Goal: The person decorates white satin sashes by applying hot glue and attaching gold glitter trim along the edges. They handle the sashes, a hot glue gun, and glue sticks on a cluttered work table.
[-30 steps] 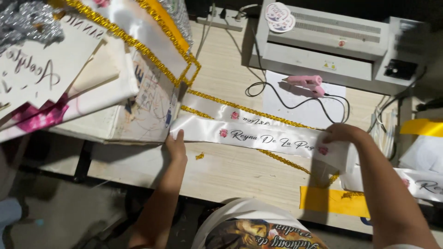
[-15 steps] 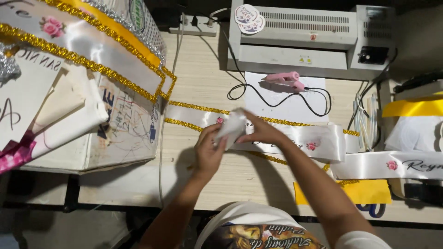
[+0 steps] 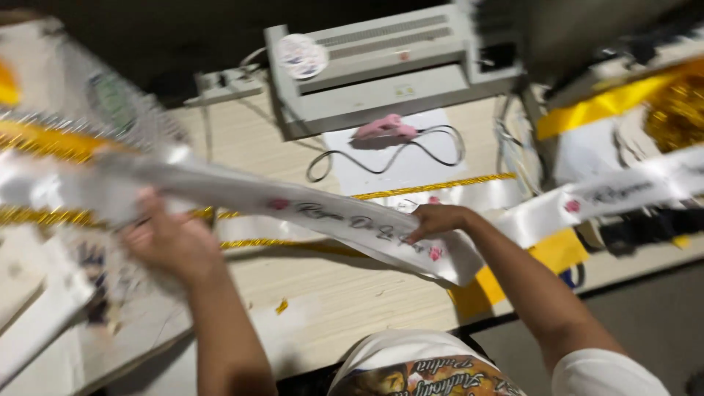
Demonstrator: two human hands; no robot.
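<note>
A long white satin sash point(image 3: 323, 213) with pink roses and gold trim is held up over the wooden table point(image 3: 345, 293), running sideways from left to right. Its left part is gripped by the left hand point(image 3: 172, 242), which looks closed on it but is blurry. The right hand point(image 3: 434, 220) is pinched shut on the right part, near the folded end.

Glossy white satin sash point(image 3: 345, 220), glittery gold tinsel trim point(image 3: 433, 187), matt pale wood-grain worktop point(image 3: 352, 293), smooth grey plastic laminator point(image 3: 396, 66) at twelve o'clock, pink plastic glue gun point(image 3: 385, 130)
</note>
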